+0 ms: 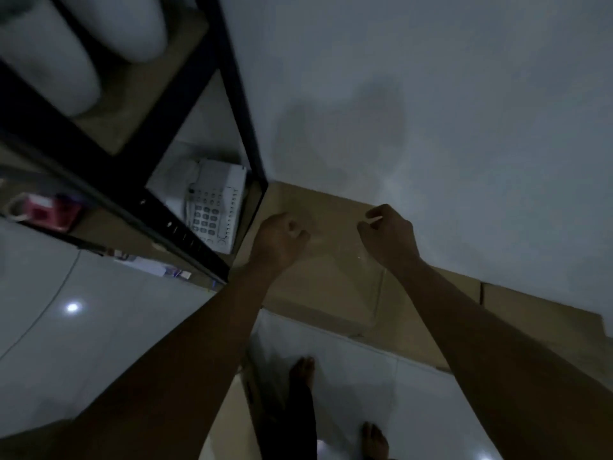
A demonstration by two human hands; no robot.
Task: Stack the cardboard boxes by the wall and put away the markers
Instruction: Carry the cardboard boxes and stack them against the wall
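Your left hand (282, 242) and right hand (388, 235) both hang over the top cardboard box (331, 277), which lies flat against the wall (431, 111), its left end touching the post of the black shelf rack (238, 104). The box's long axis runs along the wall, left to right and slightly toward you on the right, where a second box (530, 323) lies lower and sticks out past it.

Your left hand's fingers are curled in on themselves and appear to hold nothing. Your right hand's fingers are also curled; something pale shows at the fingertips, but the dim picture does not let you tell whether it is pinched cardboard, tape or only a lit nail.

The box sits straight below and just beyond both sets of knuckles, so any next grip probably means opening downward onto its top or reaching for its near edge. Your left hand is nearer the rack end, your right nearer the middle. No markers are visible. A white telephone (212, 207) sits on the rack's lower shelf, close to your left hand.
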